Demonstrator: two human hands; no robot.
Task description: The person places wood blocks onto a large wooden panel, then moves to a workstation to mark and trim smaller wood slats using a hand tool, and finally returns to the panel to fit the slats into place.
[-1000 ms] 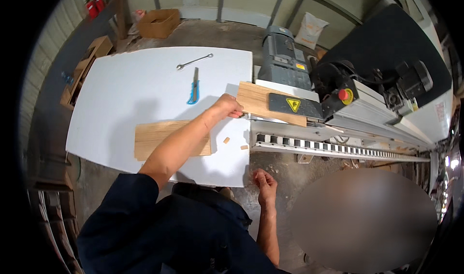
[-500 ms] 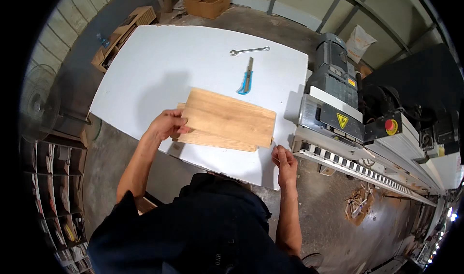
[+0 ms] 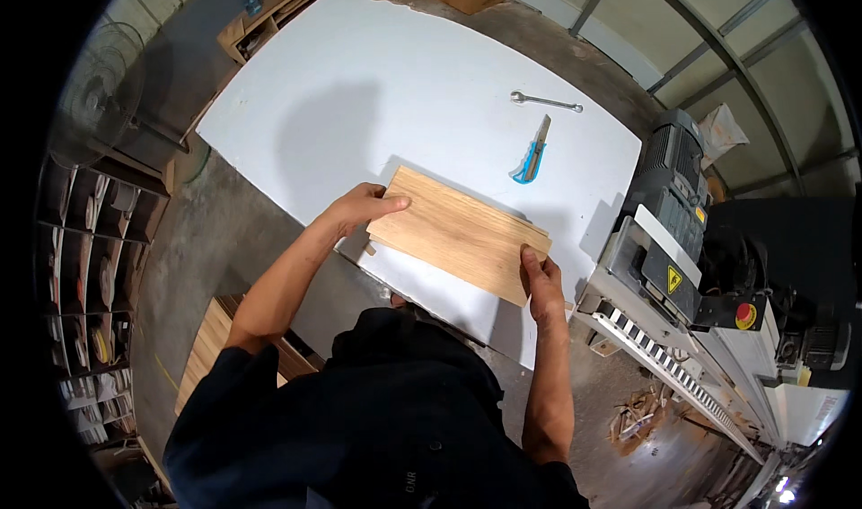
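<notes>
Between my two hands is a light brown wooden board [image 3: 462, 231] with visible grain, held over the near part of the white table. My left hand [image 3: 366, 206] grips its left end, thumb on top. At the right end my right hand [image 3: 541, 283] is closed on the edge, its thumb also on the upper face. A thin strip of a second board [image 3: 503, 211] shows along the far edge; the rest of it is hidden beneath. Beyond the boards lie a utility knife [image 3: 532, 154] with a blue handle and a metal wrench [image 3: 546, 102].
The white table [image 3: 296, 78] spans the middle. To the right stands a machine with a grey motor [image 3: 669, 154] and a red stop button [image 3: 745, 315]. Shelves [image 3: 94, 276] and a fan [image 3: 99, 96] are at left. Wooden panels [image 3: 208, 347] stand by my left elbow.
My right hand has taken hold of the upper board's right end. The upper board now covers most of the lower one. The whole view has turned, bringing wooden panels into sight at lower left.
</notes>
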